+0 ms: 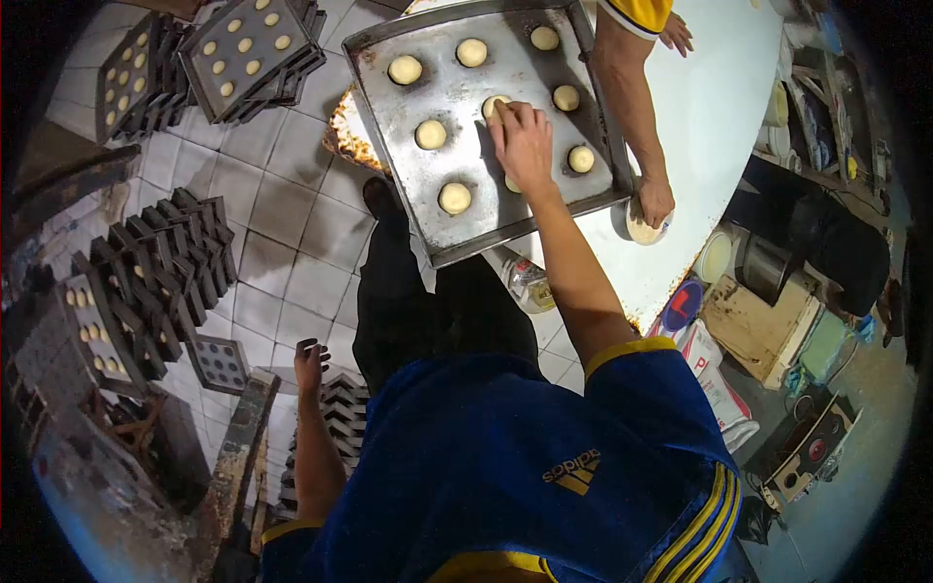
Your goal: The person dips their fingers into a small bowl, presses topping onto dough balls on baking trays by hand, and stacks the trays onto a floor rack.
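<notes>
A metal baking tray (403,102) holds several round pale dough balls set apart in rows, partly over the white table. My right hand (525,146) is over its middle, fingers closed on a dough ball (494,105) that shows at the fingertips. Another dough ball (511,184) is mostly hidden beside my wrist. My left hand (310,363) hangs low at my side, away from the tray, with its fingers apart and nothing in it. Just right of the tray, a co-worker's hand (656,201) presses on a round pale piece (642,229) on the table.
The white table (719,126) extends right, with the co-worker's other hand (676,35) at the back. Stacked trays (248,53) with dough balls stand on the tiled floor (282,194), and more stacks (160,277) at left. Tubs, a board (753,325) and bags (719,394) lie right.
</notes>
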`<state>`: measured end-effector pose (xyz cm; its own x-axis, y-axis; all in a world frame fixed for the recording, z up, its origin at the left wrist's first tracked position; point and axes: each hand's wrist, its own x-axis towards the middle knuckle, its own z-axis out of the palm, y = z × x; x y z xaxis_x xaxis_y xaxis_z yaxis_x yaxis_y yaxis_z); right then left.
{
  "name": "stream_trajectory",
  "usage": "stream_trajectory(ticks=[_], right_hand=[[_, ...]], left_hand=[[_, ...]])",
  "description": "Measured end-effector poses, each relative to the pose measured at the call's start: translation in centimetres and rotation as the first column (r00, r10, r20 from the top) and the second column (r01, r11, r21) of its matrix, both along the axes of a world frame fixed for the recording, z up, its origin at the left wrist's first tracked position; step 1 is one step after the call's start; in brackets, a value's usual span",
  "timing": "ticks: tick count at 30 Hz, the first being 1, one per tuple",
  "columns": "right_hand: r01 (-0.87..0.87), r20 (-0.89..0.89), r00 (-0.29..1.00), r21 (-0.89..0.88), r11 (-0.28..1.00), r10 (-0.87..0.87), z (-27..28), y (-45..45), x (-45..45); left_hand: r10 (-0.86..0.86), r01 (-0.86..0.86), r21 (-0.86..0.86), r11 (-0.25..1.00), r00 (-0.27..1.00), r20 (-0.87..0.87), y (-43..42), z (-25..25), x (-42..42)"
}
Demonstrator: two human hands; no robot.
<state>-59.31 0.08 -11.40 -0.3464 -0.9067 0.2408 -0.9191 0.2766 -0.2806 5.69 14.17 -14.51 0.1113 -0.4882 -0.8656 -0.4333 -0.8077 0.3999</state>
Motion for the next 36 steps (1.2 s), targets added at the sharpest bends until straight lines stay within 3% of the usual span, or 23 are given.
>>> stream_trajectory(ticks=[2, 10, 13, 17, 19, 21, 23, 25, 26, 28, 36], right_hand=[[-0.037, -0.043, 0.998, 0.127, 0.991, 0.043, 0.1, 0.6, 0.5], [-0.026, 0.045, 0.999, 0.106, 0.994, 0.022, 0.8, 1.6, 0.6], [-0.076, -0.012, 0.997, 0.116, 0.99, 0.078, -0.4, 2.4, 0.7], [-0.004, 0.152, 0.988, 0.006, 1.0, 0.003, 1.9, 4.7, -1.0], [0.275, 0.433, 0.882, -0.148, 0.95, -0.188, 3.4, 7.9, -3.9], [0.432, 0.323, 0.882, -0.271, 0.86, -0.342, 5.8, 13.1, -7.4], [0.618, 0.195, 0.785, -0.181, 0.765, -0.588, 6.3, 18.8, -11.0], [0.688, -0.068, 0.724, 0.012, 0.725, -0.686, 5.6, 24.0, -14.3], [0.691, -0.067, 0.722, 0.012, 0.723, -0.688, 5.7, 25.0, -15.3], [0.643, -0.156, 0.766, 0.207, 0.737, -0.624, 5.5, 26.4, -16.2], [0.581, -0.124, 0.814, 0.212, 0.786, -0.568, 3.7, 27.2, -18.1]], left_hand=[[-0.01, 0.009, -0.015, 1.0, 1.0, -0.012, -0.5, -0.1, -0.7], [-0.053, 0.052, -0.08, 0.995, 0.999, -0.013, -1.3, 0.9, -4.0], [-0.076, 0.073, -0.068, 0.995, 0.996, -0.044, -1.7, 3.1, -5.7], [-0.076, 0.074, -0.103, 0.992, 0.997, -0.019, -0.9, 4.2, -6.8], [-0.096, 0.098, -0.1, 0.99, 0.995, 0.017, -0.2, 4.3, -7.1], [-0.093, 0.093, -0.093, 0.991, 0.996, 0.009, 0.9, 3.8, -7.1], [-0.09, 0.091, -0.08, 0.993, 0.996, 0.012, 1.6, 3.4, -7.8], [-0.087, 0.085, -0.068, 0.994, 0.996, -0.02, 2.3, 3.1, -8.4], [-0.109, 0.11, -0.043, 0.993, 0.994, 0.029, 2.2, 3.4, -9.4], [-0.131, 0.132, -0.045, 0.99, 0.991, 0.024, 1.8, 3.1, -10.2], [-0.156, 0.149, -0.153, 0.977, 0.987, -0.036, -1.9, 3.2, -13.6]])
